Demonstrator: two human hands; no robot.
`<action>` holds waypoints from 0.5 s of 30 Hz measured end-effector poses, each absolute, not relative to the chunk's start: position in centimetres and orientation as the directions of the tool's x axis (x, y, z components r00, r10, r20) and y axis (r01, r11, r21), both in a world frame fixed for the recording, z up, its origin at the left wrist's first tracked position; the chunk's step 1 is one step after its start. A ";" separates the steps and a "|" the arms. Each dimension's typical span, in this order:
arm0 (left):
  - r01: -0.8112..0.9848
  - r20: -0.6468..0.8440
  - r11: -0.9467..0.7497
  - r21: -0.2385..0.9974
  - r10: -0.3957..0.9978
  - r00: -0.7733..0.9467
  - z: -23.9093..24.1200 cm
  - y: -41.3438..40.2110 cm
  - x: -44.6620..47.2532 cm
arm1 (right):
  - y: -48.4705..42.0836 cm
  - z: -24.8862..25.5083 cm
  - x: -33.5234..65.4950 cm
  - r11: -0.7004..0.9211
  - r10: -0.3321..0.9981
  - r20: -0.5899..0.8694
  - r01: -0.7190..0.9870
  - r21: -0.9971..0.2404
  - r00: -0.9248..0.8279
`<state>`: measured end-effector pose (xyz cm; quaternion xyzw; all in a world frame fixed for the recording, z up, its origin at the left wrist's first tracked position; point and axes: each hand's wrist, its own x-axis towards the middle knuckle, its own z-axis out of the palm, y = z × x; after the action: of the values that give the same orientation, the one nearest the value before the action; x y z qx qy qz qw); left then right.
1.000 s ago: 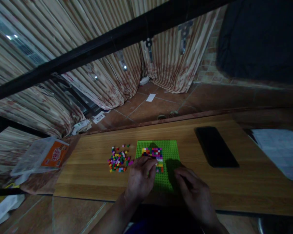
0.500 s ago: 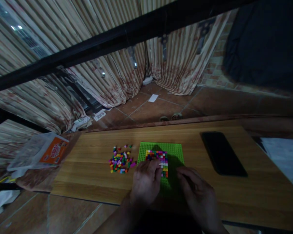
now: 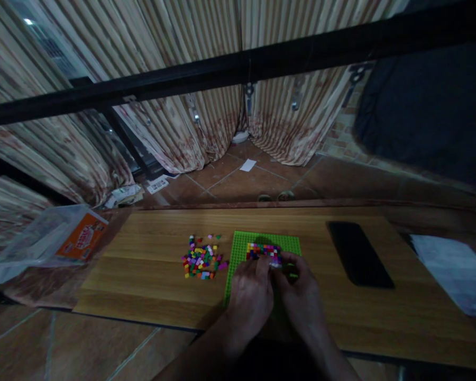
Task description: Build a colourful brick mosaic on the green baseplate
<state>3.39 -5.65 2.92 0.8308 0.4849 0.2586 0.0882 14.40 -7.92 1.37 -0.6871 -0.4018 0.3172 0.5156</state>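
Observation:
A green studded baseplate (image 3: pixel 289 243) lies on a wooden board (image 3: pixel 150 264), with a patch of small coloured bricks (image 3: pixel 264 251) pressed onto it. My left hand (image 3: pixel 250 296) and my right hand (image 3: pixel 301 299) meet over the plate's near half, fingertips curled together at the patch's front edge. Both hands look pinched; what they hold is hidden. A loose pile of coloured bricks (image 3: pixel 202 258) lies just left of the plate.
A black phone (image 3: pixel 359 253) lies flat on the board to the right. A clear bag with an orange label (image 3: pixel 59 241) sits off the left end, pale paper (image 3: pixel 456 270) at the far right. Striped curtains and a black bar rise behind.
My right hand moved left and forward to join my left hand at the brick patch. The view shifted, so the board sits a little further right.

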 end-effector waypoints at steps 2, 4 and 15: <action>0.757 0.347 -0.511 0.408 0.853 0.389 2.9 -5.7 3.4 | -8.0 1.4 14.4 -0.166 0.873 -0.056 0.187 -0.968 0.484; 0.754 0.354 -0.511 0.412 0.853 0.385 2.8 -5.7 3.4 | -8.0 1.4 14.4 -0.177 0.871 -0.088 0.140 -0.974 0.484; 0.746 0.289 -0.485 0.456 0.874 0.392 2.9 -5.7 3.7 | -7.2 1.4 14.0 -0.166 0.860 -0.118 0.053 -0.985 0.496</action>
<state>3.68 -5.70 2.91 0.8245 0.4911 0.2508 0.1270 14.03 -7.15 1.43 -0.6690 -0.3414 0.3677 0.5483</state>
